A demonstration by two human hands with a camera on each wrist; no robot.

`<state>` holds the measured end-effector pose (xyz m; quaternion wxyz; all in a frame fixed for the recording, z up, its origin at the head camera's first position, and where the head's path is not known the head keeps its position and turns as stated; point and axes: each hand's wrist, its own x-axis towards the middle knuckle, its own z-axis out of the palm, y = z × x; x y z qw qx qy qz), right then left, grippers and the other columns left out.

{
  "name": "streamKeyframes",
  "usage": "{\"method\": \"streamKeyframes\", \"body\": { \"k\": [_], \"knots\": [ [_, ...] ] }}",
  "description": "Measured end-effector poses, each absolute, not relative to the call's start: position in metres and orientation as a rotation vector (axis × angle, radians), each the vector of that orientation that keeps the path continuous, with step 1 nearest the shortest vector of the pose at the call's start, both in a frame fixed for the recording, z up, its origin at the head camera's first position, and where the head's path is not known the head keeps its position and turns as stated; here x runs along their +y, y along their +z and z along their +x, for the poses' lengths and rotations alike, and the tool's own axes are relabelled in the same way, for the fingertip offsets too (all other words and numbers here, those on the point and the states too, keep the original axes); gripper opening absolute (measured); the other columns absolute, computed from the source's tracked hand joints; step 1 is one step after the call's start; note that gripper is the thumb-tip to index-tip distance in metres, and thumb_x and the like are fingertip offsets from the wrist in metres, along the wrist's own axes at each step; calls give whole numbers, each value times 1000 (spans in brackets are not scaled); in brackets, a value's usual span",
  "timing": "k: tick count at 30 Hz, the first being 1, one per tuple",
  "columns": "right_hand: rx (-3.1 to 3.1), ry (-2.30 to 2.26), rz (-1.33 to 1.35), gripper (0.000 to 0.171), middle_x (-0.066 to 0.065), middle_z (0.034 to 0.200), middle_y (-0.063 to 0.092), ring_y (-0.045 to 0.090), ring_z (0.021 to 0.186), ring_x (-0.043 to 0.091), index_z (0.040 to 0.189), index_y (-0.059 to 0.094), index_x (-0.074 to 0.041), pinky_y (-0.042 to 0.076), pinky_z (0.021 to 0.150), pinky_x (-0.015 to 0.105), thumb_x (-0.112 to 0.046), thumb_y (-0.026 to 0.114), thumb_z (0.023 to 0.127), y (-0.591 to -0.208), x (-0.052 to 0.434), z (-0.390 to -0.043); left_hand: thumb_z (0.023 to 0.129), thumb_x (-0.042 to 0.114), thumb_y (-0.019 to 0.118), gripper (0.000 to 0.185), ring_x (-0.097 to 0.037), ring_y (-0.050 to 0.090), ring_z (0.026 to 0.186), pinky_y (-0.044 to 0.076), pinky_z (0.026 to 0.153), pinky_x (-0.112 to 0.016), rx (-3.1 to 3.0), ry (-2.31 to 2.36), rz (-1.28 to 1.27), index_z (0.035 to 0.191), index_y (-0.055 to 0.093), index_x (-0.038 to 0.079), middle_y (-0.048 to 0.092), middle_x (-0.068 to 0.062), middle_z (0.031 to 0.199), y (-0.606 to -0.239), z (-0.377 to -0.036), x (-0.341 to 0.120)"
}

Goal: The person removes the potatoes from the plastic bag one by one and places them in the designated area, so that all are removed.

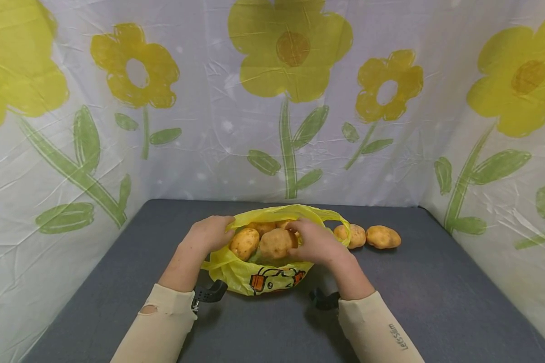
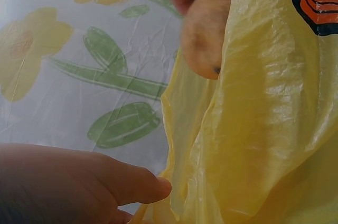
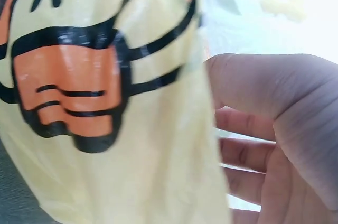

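A yellow plastic bag [image 1: 240,272] with an orange and black print lies open on the dark grey table [image 1: 427,297], with several potatoes inside. My left hand [image 1: 218,229] grips the bag's left rim and holds the mouth open. My right hand [image 1: 305,237] curls round a large potato [image 1: 274,244] at the mouth of the bag. The left wrist view shows my left hand [image 2: 105,187] beside the bag wall [image 2: 264,129], with a potato [image 2: 206,28] above. In the right wrist view my right hand [image 3: 264,134] sits with curled fingers beside the bag's print [image 3: 68,92].
Two loose potatoes [image 1: 351,235] [image 1: 383,237] lie on the table just right of the bag. A white cloth with yellow flowers [image 1: 290,101] walls the table at the back and on both sides.
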<state>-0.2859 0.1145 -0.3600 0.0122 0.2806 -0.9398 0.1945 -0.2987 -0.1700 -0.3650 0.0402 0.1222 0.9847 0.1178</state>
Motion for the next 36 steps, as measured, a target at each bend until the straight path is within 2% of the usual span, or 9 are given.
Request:
{"method": "streamKeyframes", "body": {
  "k": [10,15,26,36],
  "knots": [
    [-2907,665,859,49,5,119,61,62,104,26,130,67,-9,53,86,46,-25,83,86,-341,124,-276,107,22,53,50,-41,49,137,43,107,-58,3008,376,364,154,48,4,52,-20,150,-364,-297,-170],
    [-2892,731,860,50,5,118,62,61,104,24,130,66,-8,53,87,45,-26,81,87,-336,130,-275,108,22,53,50,-41,48,137,43,107,-57,3003,377,363,154,47,4,51,-20,151,-364,-297,-169],
    [-2883,781,799,50,7,119,61,61,109,29,131,64,-6,51,87,45,-28,77,88,-323,145,-273,107,21,53,49,-41,49,136,42,108,-58,3020,363,381,152,49,3,53,-20,149,-363,-296,-169],
    [-2847,799,740,52,9,129,62,60,116,28,133,64,-6,51,92,49,-30,79,89,-308,156,-264,107,22,53,49,-42,49,136,41,108,-58,3023,360,378,152,50,3,53,-20,149,-363,-296,-170]
  ]
}}
